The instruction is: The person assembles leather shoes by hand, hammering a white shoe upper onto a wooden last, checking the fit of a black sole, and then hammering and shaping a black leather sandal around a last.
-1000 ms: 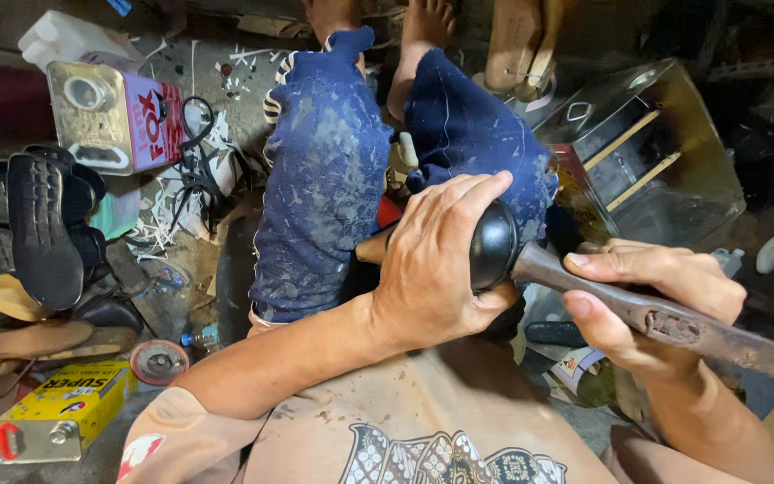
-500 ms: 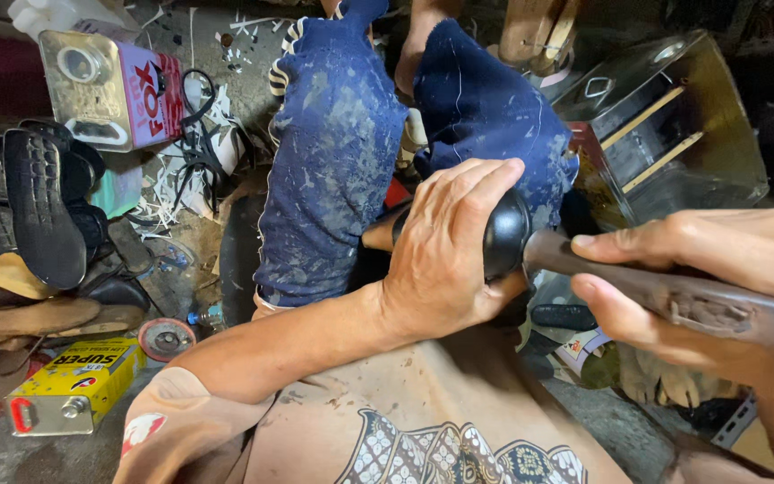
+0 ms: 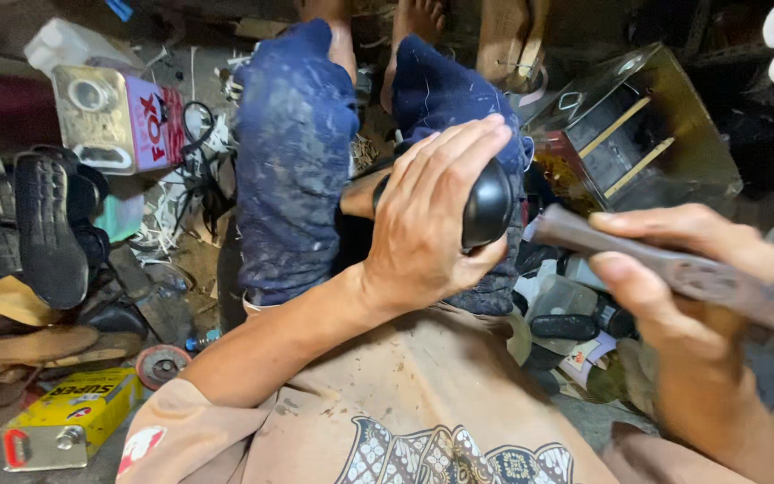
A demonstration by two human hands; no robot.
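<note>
a: the right hand (image 3: 683,296) is drawing the tool (image 3: 674,264) back toward the right since a moment ago; its near end was touching the rounded black shoe part (image 3: 487,204), and now there is a gap between them.

b: and the left hand (image 3: 432,220)?

a: it is staying put, fingers curled over the top of the black shoe part and thumb tucked beneath, pressing it down over the knees in the dark blue trousers (image 3: 293,152) (dusty ones).

b: how is the right hand holding?

a: fingers are wrapping over the worn handle, thumb beneath, closed around it.

b: which way is the tool lying?

a: its long axis is running left to right, dipping a little toward the right edge, with the working end pointing left at the shoe part.

b: the step?

a: i judge it is hammering or pressing the shoe part, now on the backswing. the next move is calling for a steady left grip and a stroke landing clear of those fingers.

b: around them?

a: a yellow tin (image 3: 69,417) is lying near left, black soles (image 3: 47,224) at the left, an open metal box (image 3: 647,134) far right.
</note>
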